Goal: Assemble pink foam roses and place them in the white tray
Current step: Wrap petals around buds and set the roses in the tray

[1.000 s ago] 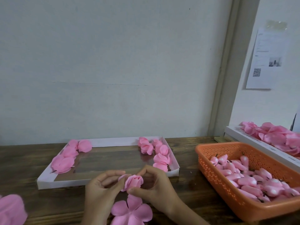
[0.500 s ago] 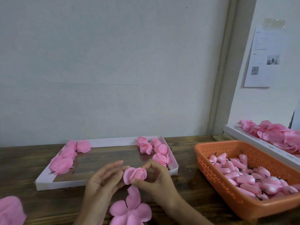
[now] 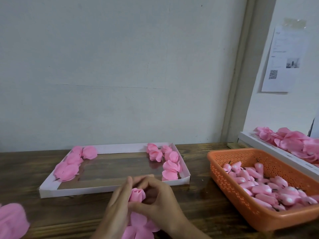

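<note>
Head: rosebud (image 3: 137, 194) held between left hand (image 3: 117, 206), right hand (image 3: 158, 202).

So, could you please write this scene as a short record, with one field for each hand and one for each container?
left hand: straight fingers press against the rose bud
right hand: fingers and thumb curled round the same bud
petal piece: flat, below both hands
white tray: roses at its left end, more at its right end
orange basket: right of the white tray, holds many pink buds
second tray: far right, heaped with loose petals
</note>
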The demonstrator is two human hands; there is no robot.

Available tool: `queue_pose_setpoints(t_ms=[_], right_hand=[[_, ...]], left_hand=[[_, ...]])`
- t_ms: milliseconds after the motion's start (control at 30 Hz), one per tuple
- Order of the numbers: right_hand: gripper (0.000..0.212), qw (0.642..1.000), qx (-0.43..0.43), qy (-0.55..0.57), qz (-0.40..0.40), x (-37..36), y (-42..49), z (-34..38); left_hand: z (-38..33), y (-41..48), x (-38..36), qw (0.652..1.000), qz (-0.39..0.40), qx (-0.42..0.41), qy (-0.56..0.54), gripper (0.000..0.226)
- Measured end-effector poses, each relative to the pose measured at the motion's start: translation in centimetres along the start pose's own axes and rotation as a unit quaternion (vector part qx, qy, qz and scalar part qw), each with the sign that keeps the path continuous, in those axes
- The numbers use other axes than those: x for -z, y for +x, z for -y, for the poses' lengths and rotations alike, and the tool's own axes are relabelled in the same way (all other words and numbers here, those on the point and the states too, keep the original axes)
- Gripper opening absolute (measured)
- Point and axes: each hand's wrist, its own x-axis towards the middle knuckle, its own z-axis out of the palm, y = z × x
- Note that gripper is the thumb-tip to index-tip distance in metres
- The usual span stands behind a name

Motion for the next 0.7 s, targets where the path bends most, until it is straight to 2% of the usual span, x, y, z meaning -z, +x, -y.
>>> queue_pose_setpoints(t_ms=[133,200,300,400,467,533,633,700], right_hand=[[0.025,0.994,0.031,-0.093,-0.05,-0.8,-0.4,0.4],[0.029,0.986,0.038,-0.144,-0.077,-1.1,-0.7,0.5],[0.043,0.972,0.058,-0.206,-0.099,-1.6,-0.9,0.7],[0.039,0.95,0.091,-0.274,-0.117,-2.0,-0.9,0.6],[0.032,0.956,0.083,-0.252,-0.123,-1.8,-1.0,0.4],[0.028,0.967,0.067,-0.217,-0.112,-1.6,-1.2,0.3],[0.038,0.97,0.058,-0.211,-0.102,-1.7,-1.5,0.4],[0.049,0.966,0.023,-0.241,-0.093,-1.9,-1.6,0.4]], left_hand=[[0.1,-0.2,-0.7,0.997,-0.056,0.014,-0.053,0.047],[0.1,0.0,-0.9,0.996,-0.056,0.017,-0.07,0.042],[-0.5,0.1,-1.1,0.998,-0.029,-0.003,-0.052,0.049],[-0.4,0.2,-0.7,0.996,-0.064,-0.003,-0.066,0.044],[-0.4,0.5,-0.6,0.993,-0.085,-0.004,-0.081,0.041],[-0.8,1.0,-0.4,0.988,-0.103,-0.008,-0.111,0.048],[-1.6,2.1,0.5,0.985,-0.118,-0.005,-0.124,0.045],[-2.0,2.8,1.1,0.981,-0.12,0.017,-0.149,0.046]])
